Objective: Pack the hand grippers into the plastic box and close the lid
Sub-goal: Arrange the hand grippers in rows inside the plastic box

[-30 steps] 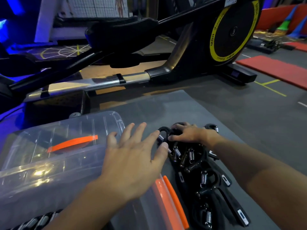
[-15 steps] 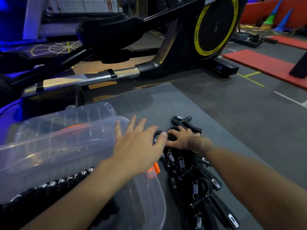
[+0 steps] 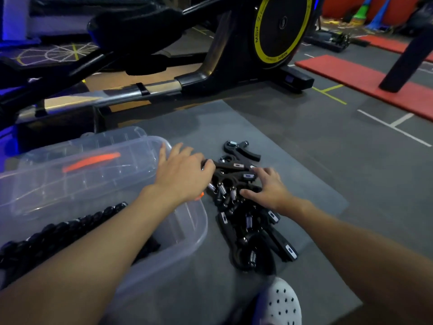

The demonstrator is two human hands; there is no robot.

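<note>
A pile of black hand grippers [image 3: 248, 221] with steel springs lies on the grey mat [image 3: 311, 184], just right of the clear plastic box [image 3: 202, 221]. One more hand gripper [image 3: 241, 150] lies apart behind the pile. My left hand [image 3: 182, 177] reaches over the box's far right corner, its fingers curled round the handles at the pile's far left end. My right hand [image 3: 269, 188] rests on the pile's right side with fingers and thumb spread. The box's lid [image 3: 98, 146] stands open behind it, and a row of black grippers [image 3: 58, 233] lies inside, partly hidden by my left forearm.
A black elliptical trainer with a yellow-ringed flywheel [image 3: 281, 31] and steel rail [image 3: 121, 95] stands just behind the mat. A red mat [image 3: 351, 73] and a dark post [image 3: 407, 55] are at the right. My white perforated shoe [image 3: 281, 303] is near the bottom edge.
My left hand moved right from the box's edge onto the pile and curled on it. My right hand shifted to the pile's right side. The view moved closer to the pile.
</note>
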